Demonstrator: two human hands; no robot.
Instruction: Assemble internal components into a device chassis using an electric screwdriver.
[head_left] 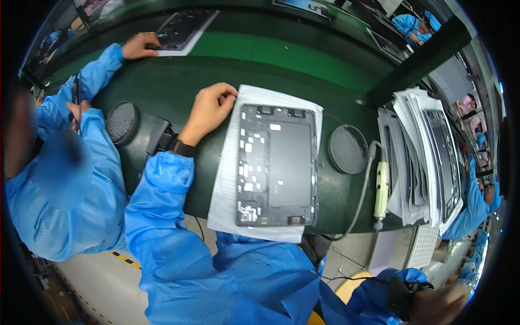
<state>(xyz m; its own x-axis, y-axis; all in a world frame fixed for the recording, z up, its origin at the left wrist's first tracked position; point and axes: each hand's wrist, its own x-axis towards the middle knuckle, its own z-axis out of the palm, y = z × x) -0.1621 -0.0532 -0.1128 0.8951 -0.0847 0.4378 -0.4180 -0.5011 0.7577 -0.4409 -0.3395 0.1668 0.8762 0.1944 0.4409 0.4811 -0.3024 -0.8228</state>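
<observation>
In front of me a dark grey tablet housing (292, 162), dotted with small white patches, lies on a white packing sheet (225, 200) on the dark green bench. At the sheet's far left corner is my left hand (211, 108), fingers curled and fingertips pinched against its edge. A dark band and a small black box are strapped to that wrist. My right hand (441, 304) is low at the far right, off the bench beside the stack. It is smeared and dim, so its fingers and anything in them cannot be made out.
Round mesh-topped discs (348, 149) (122, 123) are set into the bench. Right of the housing are a pale yellow-green electric screwdriver (382, 189) with a grey cord and a stack of sheets and housings (411, 162). A co-worker (65, 179) sits close on my left, touching another housing (184, 30).
</observation>
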